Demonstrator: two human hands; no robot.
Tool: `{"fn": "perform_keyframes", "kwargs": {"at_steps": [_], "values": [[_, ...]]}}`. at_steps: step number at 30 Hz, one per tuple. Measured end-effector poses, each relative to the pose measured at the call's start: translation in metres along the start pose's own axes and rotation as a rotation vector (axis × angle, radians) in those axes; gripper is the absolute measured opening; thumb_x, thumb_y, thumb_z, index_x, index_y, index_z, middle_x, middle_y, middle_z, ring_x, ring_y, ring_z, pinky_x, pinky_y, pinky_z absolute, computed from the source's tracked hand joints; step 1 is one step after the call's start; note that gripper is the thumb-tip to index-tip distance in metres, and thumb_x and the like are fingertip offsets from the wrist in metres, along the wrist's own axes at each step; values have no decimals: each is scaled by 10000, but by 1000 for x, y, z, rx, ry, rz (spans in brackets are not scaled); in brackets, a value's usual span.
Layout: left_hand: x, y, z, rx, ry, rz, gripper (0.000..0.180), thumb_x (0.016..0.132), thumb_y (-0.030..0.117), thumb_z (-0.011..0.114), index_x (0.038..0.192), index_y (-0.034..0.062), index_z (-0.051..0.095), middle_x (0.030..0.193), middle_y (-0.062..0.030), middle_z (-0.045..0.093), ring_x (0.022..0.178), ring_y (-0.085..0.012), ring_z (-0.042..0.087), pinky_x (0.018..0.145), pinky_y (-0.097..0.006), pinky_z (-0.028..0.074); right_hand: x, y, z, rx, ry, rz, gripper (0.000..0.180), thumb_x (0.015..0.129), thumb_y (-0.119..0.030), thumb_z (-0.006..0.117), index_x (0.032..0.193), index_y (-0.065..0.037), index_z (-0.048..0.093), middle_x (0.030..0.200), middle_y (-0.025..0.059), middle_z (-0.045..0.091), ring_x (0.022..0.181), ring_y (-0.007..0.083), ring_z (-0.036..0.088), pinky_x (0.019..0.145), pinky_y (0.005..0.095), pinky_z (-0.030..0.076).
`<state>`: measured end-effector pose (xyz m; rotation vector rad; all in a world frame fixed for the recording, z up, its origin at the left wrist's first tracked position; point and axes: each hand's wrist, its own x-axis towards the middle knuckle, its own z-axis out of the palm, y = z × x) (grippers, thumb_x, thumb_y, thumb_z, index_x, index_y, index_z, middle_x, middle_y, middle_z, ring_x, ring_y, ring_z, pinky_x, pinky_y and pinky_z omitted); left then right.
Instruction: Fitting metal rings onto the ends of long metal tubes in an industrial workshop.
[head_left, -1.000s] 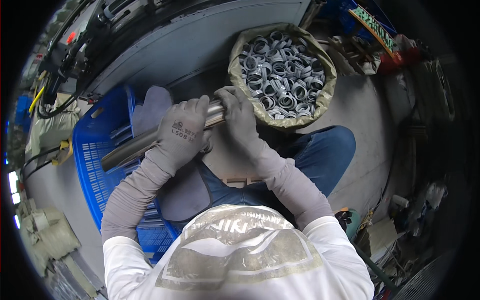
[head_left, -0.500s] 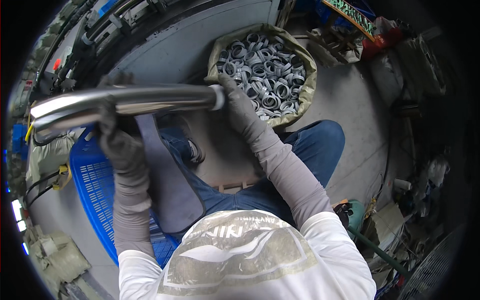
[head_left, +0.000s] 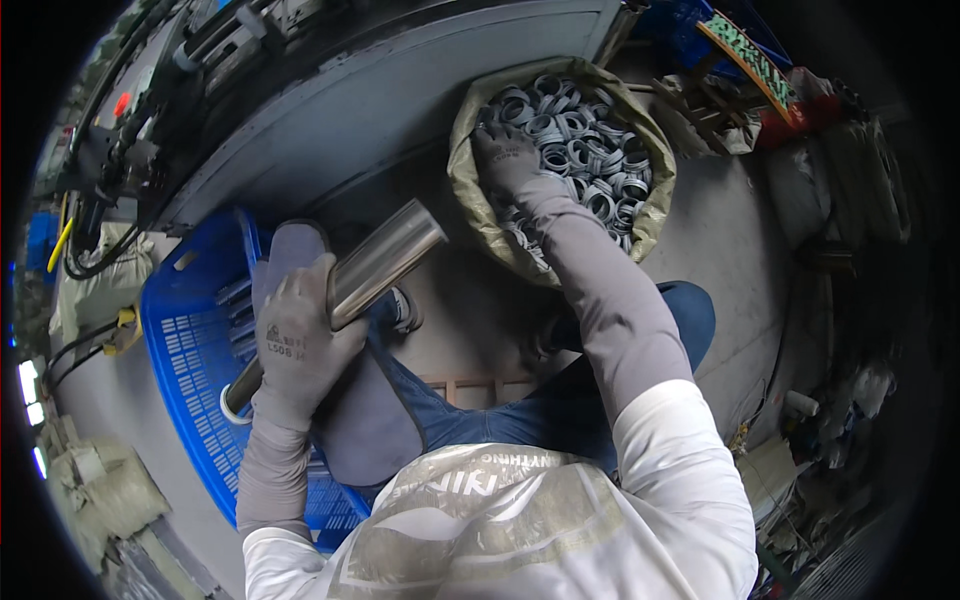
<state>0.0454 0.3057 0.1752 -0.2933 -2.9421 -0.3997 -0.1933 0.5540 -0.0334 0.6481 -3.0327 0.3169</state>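
Observation:
My left hand [head_left: 300,340], in a grey glove, grips a shiny steel tube [head_left: 375,265] around its middle. The tube slants from lower left to upper right across my lap, with a white ring on its lower end. My right hand [head_left: 508,155], also gloved, reaches into an olive sack [head_left: 470,190] and rests on the grey metal rings [head_left: 590,150] that fill it. Whether its fingers hold a ring is hidden.
A blue plastic crate [head_left: 190,350] stands at my left and holds more tubes. A long grey machine bench [head_left: 380,90] runs across the top. Cables and a machine are at the far left. Boxes and clutter lie on the floor at the right.
The left hand has lowered the tube from a level, raised position to a slant over my lap. The right hand has left the tube's end and reached into the sack of rings.

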Motion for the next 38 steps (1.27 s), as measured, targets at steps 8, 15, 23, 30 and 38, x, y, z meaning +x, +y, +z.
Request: {"fn": "perform_keyframes", "kwargs": {"at_steps": [8, 15, 23, 30, 38], "values": [[-1, -11, 2, 13, -16, -10, 586, 686, 235, 797, 1213, 48, 621, 936, -139, 664, 910, -337, 669, 789, -455, 509, -49, 24, -29, 139, -109, 48, 507, 876, -335, 716, 1323, -125, 605, 1361, 203, 589, 1225, 384, 631, 1020, 483, 514], [-8, -6, 1, -5, -13, 17, 599, 687, 221, 775, 1236, 42, 617, 981, -158, 671, 936, -354, 667, 825, -460, 514, -101, 45, -72, 968, -45, 362, 442, 988, -318, 610, 1326, -34, 624, 1202, 177, 688, 1037, 259, 724, 896, 408, 599], [-11, 6, -1, -27, 20, 119, 630, 682, 265, 792, 1242, 48, 601, 954, -132, 661, 910, -318, 672, 799, -439, 521, -152, -78, -134, 2072, 87, 238, 490, 815, 52, 806, 1269, -14, 634, 1227, 101, 707, 1010, 178, 719, 898, 296, 594], [-12, 14, 4, -12, -43, 128, 629, 689, 269, 799, 1245, 40, 610, 972, -130, 671, 916, -313, 671, 812, -443, 521, -162, -103, -134, 1459, 229, 15, 518, 790, 41, 803, 1273, -70, 652, 1134, 48, 714, 1006, 158, 689, 931, 294, 544], [-14, 14, 3, -18, -54, 171, 675, 668, 289, 837, 1249, 55, 587, 956, -117, 656, 939, -294, 668, 843, -428, 510, -156, -103, -142, 1252, 385, 107, 523, 859, 27, 786, 1345, -71, 619, 1220, 100, 717, 1133, 175, 707, 938, 273, 578]]}}
